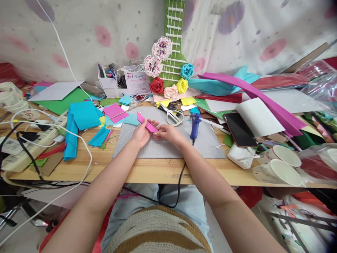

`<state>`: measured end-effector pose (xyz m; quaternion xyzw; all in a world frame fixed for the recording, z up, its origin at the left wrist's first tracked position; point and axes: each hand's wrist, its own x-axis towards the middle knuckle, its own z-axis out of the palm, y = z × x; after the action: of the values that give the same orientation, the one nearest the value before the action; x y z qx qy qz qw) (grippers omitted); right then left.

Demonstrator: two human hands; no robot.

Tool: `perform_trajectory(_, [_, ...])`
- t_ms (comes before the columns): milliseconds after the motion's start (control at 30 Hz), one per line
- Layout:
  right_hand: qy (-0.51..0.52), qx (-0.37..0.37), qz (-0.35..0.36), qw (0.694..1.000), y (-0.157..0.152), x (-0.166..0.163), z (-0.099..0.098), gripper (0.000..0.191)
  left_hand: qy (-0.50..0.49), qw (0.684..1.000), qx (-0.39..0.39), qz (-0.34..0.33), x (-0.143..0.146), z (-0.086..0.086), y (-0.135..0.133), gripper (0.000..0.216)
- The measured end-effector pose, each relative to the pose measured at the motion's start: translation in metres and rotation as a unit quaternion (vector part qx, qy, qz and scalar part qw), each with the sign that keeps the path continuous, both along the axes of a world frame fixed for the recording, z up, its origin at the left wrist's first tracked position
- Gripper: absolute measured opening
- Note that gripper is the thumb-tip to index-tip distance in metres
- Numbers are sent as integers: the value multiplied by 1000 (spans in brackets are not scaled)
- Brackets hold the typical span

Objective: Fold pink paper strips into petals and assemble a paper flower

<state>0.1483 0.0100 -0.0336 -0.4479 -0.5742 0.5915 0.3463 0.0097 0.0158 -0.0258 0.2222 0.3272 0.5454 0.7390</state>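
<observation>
While both hands meet over the grey cutting mat [158, 149], L hand [141, 135] cradles 1 folded pink paper strip [146, 123], fingers closed on it. R hand [168, 133] pinches its near end, apparently w/ thumb and forefinger. Just beyond R hand lie scissors [172, 114], with a blue glue gun [195, 125] to its right.

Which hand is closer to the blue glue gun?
Right. The right hand lies just left of the glue gun; the left hand sits farther left. Both hold the pink paper strip.
</observation>
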Motion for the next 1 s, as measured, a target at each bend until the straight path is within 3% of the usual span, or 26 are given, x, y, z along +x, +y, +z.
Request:
perform_trajectory(233, [-3, 3, 7, 1000, 3, -2, -5, 23, 2, 1000, 3, -2, 2, 1, -1, 17])
perform_trajectory(633, [-30, -34, 10, 999, -3, -1, 8, 22, 30, 998, 38, -32, 1, 4, -3, 20])
perform_trajectory(1000, [-8, -46, -13, 999, -7, -10, 12, 26, 0, 999, -9, -37, 0, -1, -1, 23])
